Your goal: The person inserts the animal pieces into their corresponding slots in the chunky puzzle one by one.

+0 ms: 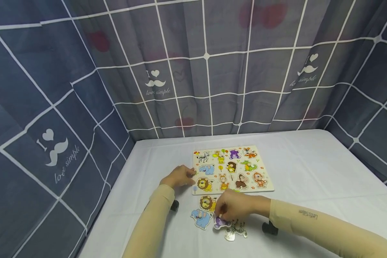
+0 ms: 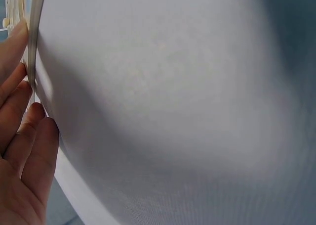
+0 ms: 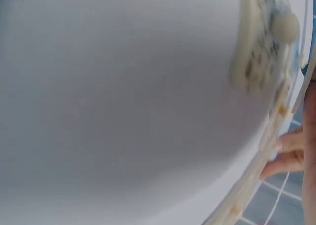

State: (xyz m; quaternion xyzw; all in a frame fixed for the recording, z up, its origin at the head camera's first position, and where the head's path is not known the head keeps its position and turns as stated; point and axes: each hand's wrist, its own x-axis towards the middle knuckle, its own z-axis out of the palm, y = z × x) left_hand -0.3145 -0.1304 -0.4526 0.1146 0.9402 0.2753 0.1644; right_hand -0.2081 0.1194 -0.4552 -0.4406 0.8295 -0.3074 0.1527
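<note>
A wooden animal puzzle board (image 1: pixel 213 180) lies on the table, printed with several animals. My left hand (image 1: pixel 178 177) rests at its left edge; in the left wrist view the loosely extended fingers (image 2: pixel 42 156) touch the board's side. Just below the board, my right hand (image 1: pixel 234 205) pinches a purple hippo puzzle piece (image 1: pixel 220 224) between thumb and fingers. Around it lie a lion piece (image 1: pixel 206 203), a blue elephant piece (image 1: pixel 201 219) and a zebra piece (image 1: pixel 240 229). A round knob (image 3: pixel 285 28) stands on a piece in the right wrist view.
A white cloth (image 1: pixel 304 161) covers the table. Dark checked curtains (image 1: pixel 225 79) hang behind and at both sides. Small black objects (image 1: pixel 270 228) show beside each forearm.
</note>
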